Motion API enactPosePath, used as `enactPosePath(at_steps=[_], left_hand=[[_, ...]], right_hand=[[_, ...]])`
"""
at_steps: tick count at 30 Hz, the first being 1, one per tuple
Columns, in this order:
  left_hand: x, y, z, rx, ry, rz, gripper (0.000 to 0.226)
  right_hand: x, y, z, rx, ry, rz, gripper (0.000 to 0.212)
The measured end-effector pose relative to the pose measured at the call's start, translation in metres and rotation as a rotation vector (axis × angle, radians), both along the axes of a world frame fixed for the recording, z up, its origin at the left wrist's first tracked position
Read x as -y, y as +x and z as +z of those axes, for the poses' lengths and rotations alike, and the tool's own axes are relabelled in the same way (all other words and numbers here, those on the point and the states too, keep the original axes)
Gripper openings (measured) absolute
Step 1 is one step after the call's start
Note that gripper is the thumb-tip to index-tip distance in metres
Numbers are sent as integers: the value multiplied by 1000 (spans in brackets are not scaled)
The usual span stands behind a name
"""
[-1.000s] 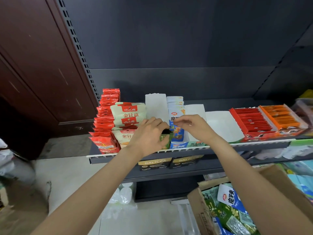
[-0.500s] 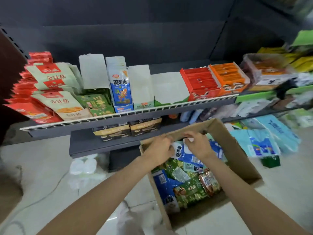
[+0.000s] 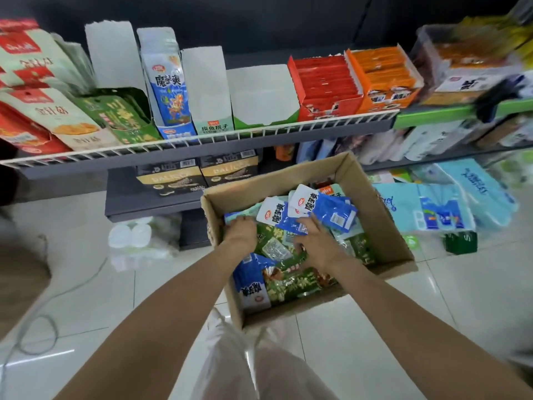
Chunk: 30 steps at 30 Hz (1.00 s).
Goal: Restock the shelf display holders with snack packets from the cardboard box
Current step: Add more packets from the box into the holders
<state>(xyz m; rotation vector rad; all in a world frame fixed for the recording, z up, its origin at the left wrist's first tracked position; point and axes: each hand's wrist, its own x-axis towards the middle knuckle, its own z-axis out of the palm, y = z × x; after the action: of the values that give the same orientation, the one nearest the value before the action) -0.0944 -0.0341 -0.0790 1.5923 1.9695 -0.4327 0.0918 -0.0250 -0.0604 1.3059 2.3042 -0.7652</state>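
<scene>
An open cardboard box sits on the floor below the shelf, filled with blue-and-white snack packets and green snack packets. Both my hands are inside it. My left hand curls its fingers over the edge of a pale packet at the box's left side. My right hand closes its fingers on the lower edge of the blue-and-white packets. On the shelf above, a blue display holder holds the same blue packets. A green holder stands left of it, and white holders stand beside them.
The shelf's white wire rail runs along its front edge. Red and orange boxes stand to the right, red and cream packets at the left. Tissue packs lie right of the box. A white plastic bag hangs near my legs.
My hands left the shelf holders, came down to the box and now reach deeper among the packets. The view has tilted down towards the floor.
</scene>
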Motion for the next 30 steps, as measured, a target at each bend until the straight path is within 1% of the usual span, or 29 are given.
enactPosePath(at_steps=[1,3,6,10,13,15,17,19,21,23,25,26,28,30], left_hand=[[0,0,5,-36,35,2,35],[-1,-1,16,-109,114,-55,32],[-7,-3,33,-116,214,-172,26],[-16,-14,62,109,335,-172,19],[-25,-23,89,189,360,-157,12],[-29,-29,106,268,420,-89,14],[-31,-33,122,341,547,-5,16],[-32,-36,138,309,688,43,16],[-33,-41,153,185,792,98,19],[-33,-46,167,65,864,142,20],[-33,-51,175,25,885,160,19],[-33,-53,178,46,873,171,19],[-31,-55,183,142,858,217,20],[-27,-58,188,267,893,324,19]], right_hand=[[-3,0,1,3,36,13,26],[-9,1,3,-44,36,8,21],[-20,4,9,-230,-9,-98,23],[-36,9,33,-574,-50,-406,31],[-43,9,56,-748,-37,-544,14],[-46,6,71,-881,-42,-662,12],[-47,3,86,-987,-48,-764,12],[-50,3,97,-1036,-62,-825,10],[-53,5,104,-1056,-38,-893,18],[-53,4,114,-1086,-11,-984,20],[-51,1,122,-1124,-8,-1044,18],[-49,-2,125,-1127,7,-1047,19],[-46,-6,129,-1124,34,-1021,24],[-46,-9,130,-1138,29,-1008,27]])
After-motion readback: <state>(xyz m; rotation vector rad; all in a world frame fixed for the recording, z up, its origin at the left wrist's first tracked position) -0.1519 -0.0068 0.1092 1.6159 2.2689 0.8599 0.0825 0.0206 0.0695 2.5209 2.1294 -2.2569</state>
